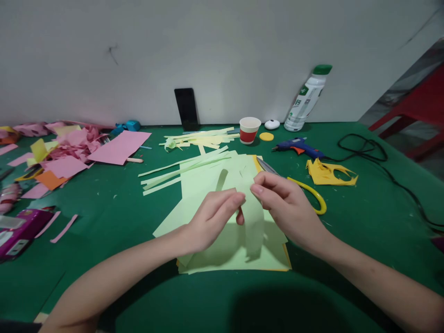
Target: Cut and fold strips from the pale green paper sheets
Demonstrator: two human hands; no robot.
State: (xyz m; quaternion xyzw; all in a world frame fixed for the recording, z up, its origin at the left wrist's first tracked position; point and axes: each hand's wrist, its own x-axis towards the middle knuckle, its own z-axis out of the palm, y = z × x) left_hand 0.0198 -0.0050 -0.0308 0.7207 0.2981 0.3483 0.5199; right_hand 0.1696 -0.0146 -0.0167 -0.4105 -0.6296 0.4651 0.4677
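Apparently to keep it steady, the right hand (289, 206) pinches a light-green paper strip (254, 226); the left hand (211, 218) curls beside it, grip unclear; scissors (322, 203) lie right, handy.

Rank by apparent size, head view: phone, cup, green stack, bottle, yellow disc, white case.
1. Green stack
2. Bottle
3. Phone
4. Cup
Unranked: yellow disc, white case; too alike.

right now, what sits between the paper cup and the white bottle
The head view shows a rounded white object and yellow disc between cup and bottle.
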